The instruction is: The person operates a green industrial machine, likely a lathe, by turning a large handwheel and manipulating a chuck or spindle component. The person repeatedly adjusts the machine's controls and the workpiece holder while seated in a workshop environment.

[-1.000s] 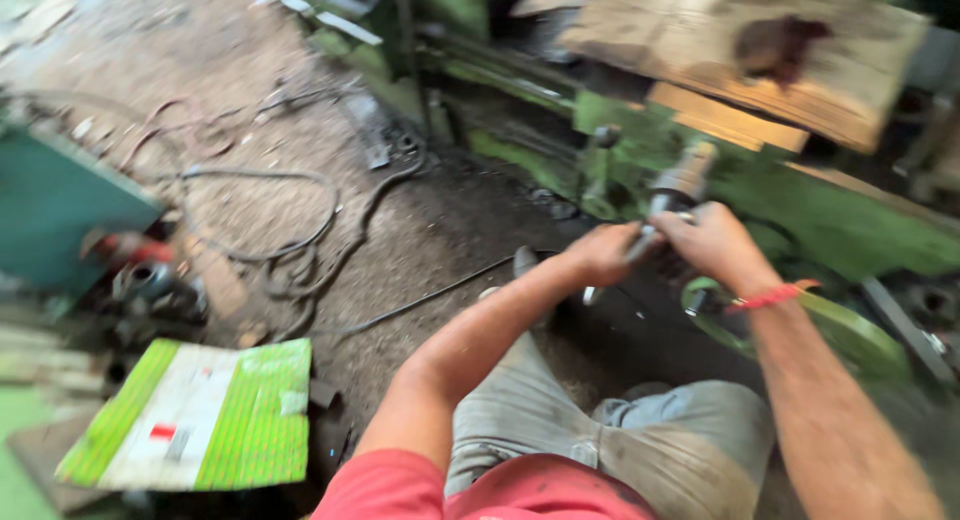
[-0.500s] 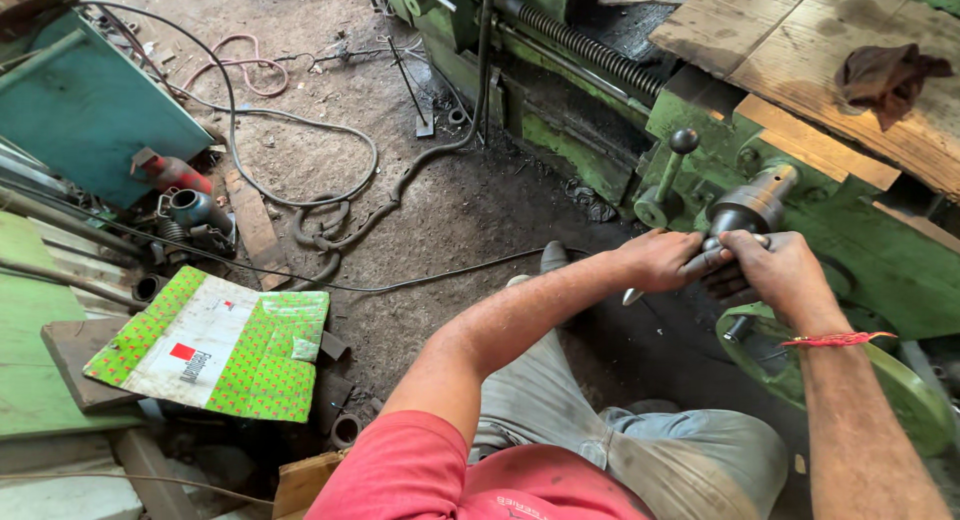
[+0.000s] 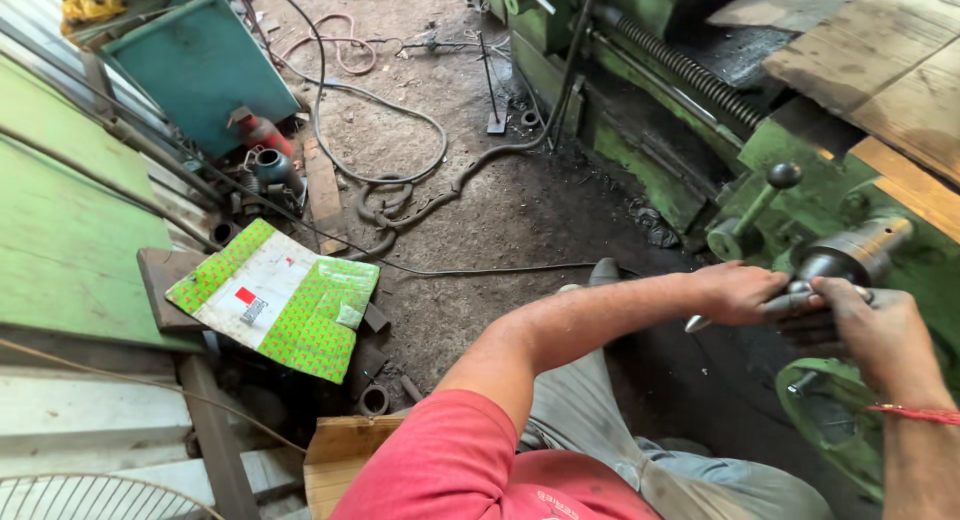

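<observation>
Dirt floor (image 3: 520, 210) carries cables (image 3: 400, 170) and green bag (image 3: 285, 300)

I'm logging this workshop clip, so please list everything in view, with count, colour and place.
Lathe: one, green, right side.
Metal rod: one, grey, held in both hands at the lathe's steel cylinder.
Ball-ended lever: one, green with a dark knob, on the lathe.
Wooden planks: several, brown, on the lathe top right.
Hoses: a few, grey and pinkish, on the dirt floor.
Patterned bag: one, green and white, lower left.
Cabinet: one, teal, upper left.
Left hand: grips the rod.
Right hand: grips the rod, red thread at the wrist.
</observation>
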